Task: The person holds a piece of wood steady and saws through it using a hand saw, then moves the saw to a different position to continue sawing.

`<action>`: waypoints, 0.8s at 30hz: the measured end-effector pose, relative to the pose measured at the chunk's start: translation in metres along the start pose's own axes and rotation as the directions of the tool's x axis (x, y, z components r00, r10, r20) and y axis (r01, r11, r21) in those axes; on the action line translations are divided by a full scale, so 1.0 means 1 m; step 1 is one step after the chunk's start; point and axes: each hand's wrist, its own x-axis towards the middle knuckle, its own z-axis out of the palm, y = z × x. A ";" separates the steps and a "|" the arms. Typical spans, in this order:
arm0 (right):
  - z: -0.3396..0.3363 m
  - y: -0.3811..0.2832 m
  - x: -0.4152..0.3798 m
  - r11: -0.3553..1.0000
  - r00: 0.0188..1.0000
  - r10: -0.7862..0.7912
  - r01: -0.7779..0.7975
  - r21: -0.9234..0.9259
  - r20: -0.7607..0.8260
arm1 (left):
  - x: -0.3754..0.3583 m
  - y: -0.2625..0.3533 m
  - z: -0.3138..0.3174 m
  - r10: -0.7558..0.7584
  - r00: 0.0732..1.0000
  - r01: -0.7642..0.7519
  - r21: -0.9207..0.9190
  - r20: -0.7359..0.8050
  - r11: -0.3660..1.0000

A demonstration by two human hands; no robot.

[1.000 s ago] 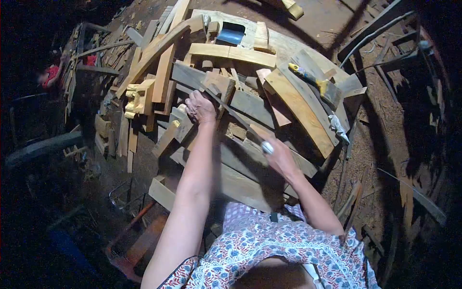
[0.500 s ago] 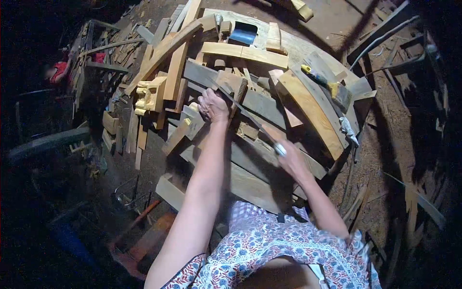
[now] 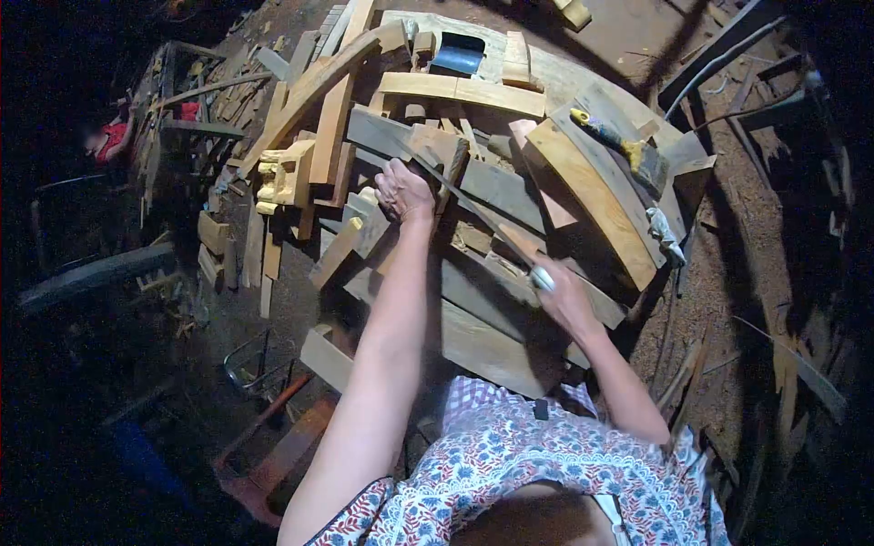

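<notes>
My right hand (image 3: 564, 296) is closed round the pale handle of a long thin saw (image 3: 487, 214). The blade slants up and left, its far end at a brown wooden block (image 3: 437, 150) in the middle of the view. My left hand (image 3: 403, 191) lies just left of and below that block, its fingers bent against the wood; what they grip is hidden. A grey board (image 3: 378, 135) runs behind the block. Beside my left hand is a short piece of wood with a yellow end (image 3: 337, 253).
A yellow-handled brush (image 3: 637, 159) and a white rag (image 3: 665, 235) lie on boards at the right. Behind stands a blue-black container (image 3: 458, 55). Carved wood (image 3: 287, 177) sits left. A person in red (image 3: 114, 136) is at the far left. An orange metal frame (image 3: 273, 455) is lower left.
My right hand has moved slightly down and right, drawing the saw back with it. My left hand stays by the block. The whole view has shifted a little.
</notes>
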 end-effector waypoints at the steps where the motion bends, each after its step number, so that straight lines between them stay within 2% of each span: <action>1: -0.011 0.012 -0.030 1.000 1.000 0.021 -0.020 -0.022 0.015 | 0.000 0.003 -0.004 -0.009 1.000 0.009 -0.007 0.003 1.000; 3: -0.030 0.021 -0.071 0.992 0.987 0.123 -0.124 0.007 0.101 | 0.001 0.006 -0.010 -0.004 0.999 0.004 -0.009 0.048 1.000; 4: -0.029 0.021 -0.069 0.992 0.987 0.126 -0.127 0.004 0.098 | -0.001 0.005 -0.010 -0.002 0.999 0.003 -0.013 0.050 1.000; 6: -0.022 0.012 -0.048 0.995 0.994 0.089 -0.092 0.035 0.069 | -0.001 0.001 -0.005 0.074 0.997 -0.074 -0.011 -0.010 0.997; 9: -0.010 -0.017 0.016 0.988 0.980 0.148 -0.153 0.026 0.136 | 0.000 -0.005 0.003 0.049 0.999 -0.050 0.012 0.021 0.999; 10: -0.003 -0.018 0.019 0.987 0.980 0.150 -0.156 0.041 0.132 | 0.001 -0.001 -0.003 0.017 0.999 -0.018 0.003 0.045 1.000; 12: 0.003 -0.015 0.025 0.998 1.000 0.023 -0.022 0.064 -0.012 | 0.000 0.001 -0.004 0.022 0.999 -0.023 0.004 0.039 1.000; 13: 0.000 -0.016 0.024 0.998 1.000 0.013 -0.012 0.058 -0.014 | 0.000 0.002 -0.003 0.010 1.000 -0.011 0.002 0.028 1.000; 15: -0.005 -0.019 0.005 0.986 0.985 0.142 -0.150 0.077 0.103 | 0.000 0.001 -0.005 0.014 1.000 -0.015 0.013 0.019 1.000; 17: 0.003 -0.008 -0.008 0.994 0.994 0.081 -0.086 0.071 0.068 | 0.001 0.002 -0.005 0.046 0.997 -0.049 0.051 0.061 0.997; 19: -0.001 -0.016 -0.014 0.989 0.986 0.145 -0.146 0.007 0.077 | 0.002 0.002 -0.005 0.056 0.998 -0.057 0.063 0.028 0.996; 21: 0.005 -0.010 -0.015 0.987 0.985 0.150 -0.155 0.044 0.088 | 0.000 0.000 -0.005 0.078 0.997 -0.079 0.044 0.012 0.996; 24: 0.017 0.001 -0.013 0.990 0.990 0.143 -0.143 0.001 0.013 | 0.000 0.000 -0.004 0.071 0.997 -0.073 0.065 0.028 0.995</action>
